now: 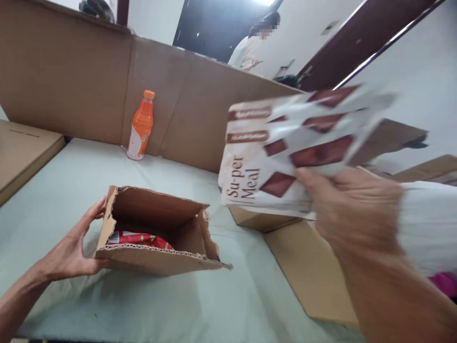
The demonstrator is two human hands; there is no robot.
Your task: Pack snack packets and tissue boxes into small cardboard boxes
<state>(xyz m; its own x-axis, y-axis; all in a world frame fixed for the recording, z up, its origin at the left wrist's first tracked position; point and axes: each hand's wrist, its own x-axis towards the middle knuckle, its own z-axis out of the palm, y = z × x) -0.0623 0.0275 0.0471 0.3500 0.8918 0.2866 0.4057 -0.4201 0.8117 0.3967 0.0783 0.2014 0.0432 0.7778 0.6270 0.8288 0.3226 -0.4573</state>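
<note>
My left hand [73, 245] grips the left end of a small open-topped cardboard box [153, 261], thumb in front and fingers behind. The box has torn, ragged edges. Inside it, toward the left, lies a red packet [143, 239]. My right hand [357, 209], blurred by motion, is closed on the lower right part of a flat white pouch [246, 186] with brown diamond shapes and the words "Su-per Meal". That pouch is in the air, right of the box and above the table.
An orange drink bottle [142, 126] stands by the tall cardboard wall [89, 85] at the back. Cardboard pieces [317, 271] lie on the right of the pale green table [228, 305]. A flat carton [24, 152] sits at the left. Beyond the wall is a person [246, 52].
</note>
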